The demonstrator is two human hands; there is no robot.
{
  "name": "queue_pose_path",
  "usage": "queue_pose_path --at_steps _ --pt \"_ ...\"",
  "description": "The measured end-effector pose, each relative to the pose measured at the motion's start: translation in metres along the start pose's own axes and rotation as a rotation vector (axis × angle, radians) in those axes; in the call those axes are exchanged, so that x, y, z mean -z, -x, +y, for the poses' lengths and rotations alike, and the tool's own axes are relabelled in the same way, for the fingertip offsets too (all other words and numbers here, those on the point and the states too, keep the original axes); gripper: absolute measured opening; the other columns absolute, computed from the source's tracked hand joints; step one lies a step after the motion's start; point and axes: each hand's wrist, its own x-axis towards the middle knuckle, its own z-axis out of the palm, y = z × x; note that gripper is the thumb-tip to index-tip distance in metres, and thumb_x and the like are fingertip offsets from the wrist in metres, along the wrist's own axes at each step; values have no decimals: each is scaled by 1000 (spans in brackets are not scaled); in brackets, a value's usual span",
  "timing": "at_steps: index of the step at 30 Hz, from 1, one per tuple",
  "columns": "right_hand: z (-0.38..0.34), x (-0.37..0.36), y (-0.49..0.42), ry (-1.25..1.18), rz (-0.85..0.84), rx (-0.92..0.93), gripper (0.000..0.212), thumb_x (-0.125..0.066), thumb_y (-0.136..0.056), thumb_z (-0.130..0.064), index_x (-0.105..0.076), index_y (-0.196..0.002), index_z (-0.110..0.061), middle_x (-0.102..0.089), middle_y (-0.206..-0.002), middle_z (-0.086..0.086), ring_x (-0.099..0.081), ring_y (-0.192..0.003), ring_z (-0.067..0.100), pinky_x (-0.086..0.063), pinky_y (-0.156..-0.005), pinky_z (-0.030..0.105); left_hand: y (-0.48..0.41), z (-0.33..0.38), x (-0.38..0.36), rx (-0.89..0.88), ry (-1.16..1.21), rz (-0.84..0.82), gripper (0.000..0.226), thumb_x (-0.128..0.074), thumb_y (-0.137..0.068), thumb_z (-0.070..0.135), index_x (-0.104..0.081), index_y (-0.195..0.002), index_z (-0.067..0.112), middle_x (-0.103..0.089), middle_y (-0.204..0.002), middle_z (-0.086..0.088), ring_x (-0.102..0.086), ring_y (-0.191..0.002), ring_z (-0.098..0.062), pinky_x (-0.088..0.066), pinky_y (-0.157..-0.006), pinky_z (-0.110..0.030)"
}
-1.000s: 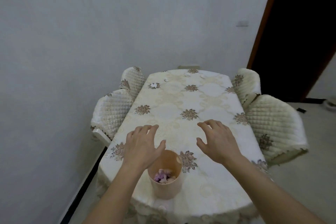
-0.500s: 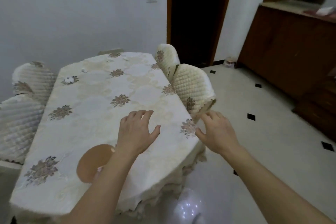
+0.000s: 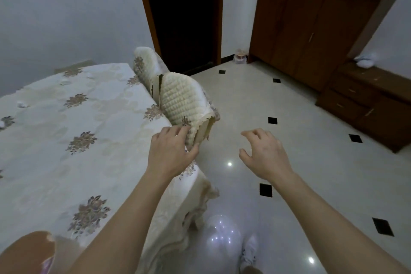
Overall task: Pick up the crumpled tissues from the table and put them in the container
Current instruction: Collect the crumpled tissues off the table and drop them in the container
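Since half a second ago your view has swung further right. The container [image 3: 24, 251] has slid into the bottom left corner, partly cut off by the frame edge. The table [image 3: 66, 162] now fills only the left part, and the chairs on its left side have dropped out of sight. Your left hand [image 3: 171, 155], which hung over the cloth, is now at the table's right edge, in front of the lower corner of the nearer chair [image 3: 182, 100]. Your right hand [image 3: 264, 158] is out over the tiled floor [image 3: 311, 173].

From the left you have one container, with something pinkish just showing inside. There are three small white crumpled tissues, as far as you can make out: a first tissue [image 3: 2, 124] at the left frame edge, a second tissue [image 3: 22, 104] just beyond it, and a third tissue [image 3: 90, 75] near the table's far end. Then come two hands, two quilted chairs with the farther chair [image 3: 144, 64] behind the nearer, one dark doorway [image 3: 184, 18], one tall wooden cabinet [image 3: 311, 29] and one low drawer unit [image 3: 367, 100].

Both hands hold nothing. The left hand's fingers are loosely spread and slightly bent; whether they touch the chair cover you cannot tell. The right hand's fingers are half curled, thumb apart. All three tissues lie well to the left of the left hand's fingers. The container stands near the table's near end, left of your left forearm.
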Motion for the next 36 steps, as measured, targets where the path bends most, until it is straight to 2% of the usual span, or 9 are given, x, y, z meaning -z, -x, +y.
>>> queue_pose_path --at_steps 5,9,16,26,31,36 --pt "65 -4 -71 -51 -10 -10 48 -59 -88 -37 -55 -133 -19 -58 -126 5 -50 -119 26 -42 -96 41 -83 37 -28 6 -31 -22 58 -43 -86 58 -54 -131 24 -62 -125 0 -53 -117 -24 -44 -94 -43" --pt "110 -5 -126 -63 -38 -4 47 -58 -89 -36 -56 -133 -19 -58 -126 5 -50 -119 26 -42 -95 40 -139 65 -52 38 -32 -39 53 -50 -87 53 -55 -131 22 -63 -127 -2 -54 -117 -27 -43 -92 -43" --pt "161 -14 -205 -92 -67 26 45 -60 -87 -33 -59 -129 -17 -60 -124 6 -51 -117 27 -43 -94 39 -218 84 -81 106 -25 -45 51 -51 -87 52 -57 -129 24 -63 -128 1 -55 -116 -26 -45 -88 -42" --pt "190 -43 -354 -57 -107 139 46 -59 -88 -35 -57 -131 -19 -59 -126 4 -50 -120 26 -41 -96 39 -337 63 -124 197 -27 -25 53 -56 -87 49 -57 -131 20 -61 -129 -1 -54 -119 -26 -44 -92 -42" --pt "194 -61 -456 -27 -126 202 46 -57 -89 -37 -55 -132 -22 -57 -127 2 -48 -121 23 -39 -96 37 -419 37 -153 263 10 -4 52 -58 -87 48 -57 -130 20 -63 -122 -4 -54 -116 -28 -44 -92 -44" --pt "197 -71 -567 3 -143 245 46 -55 -91 -38 -53 -134 -22 -55 -131 0 -46 -124 22 -39 -101 37 -515 10 -177 285 10 -21 54 -52 -89 53 -54 -133 23 -60 -130 1 -52 -120 -24 -46 -94 -42"
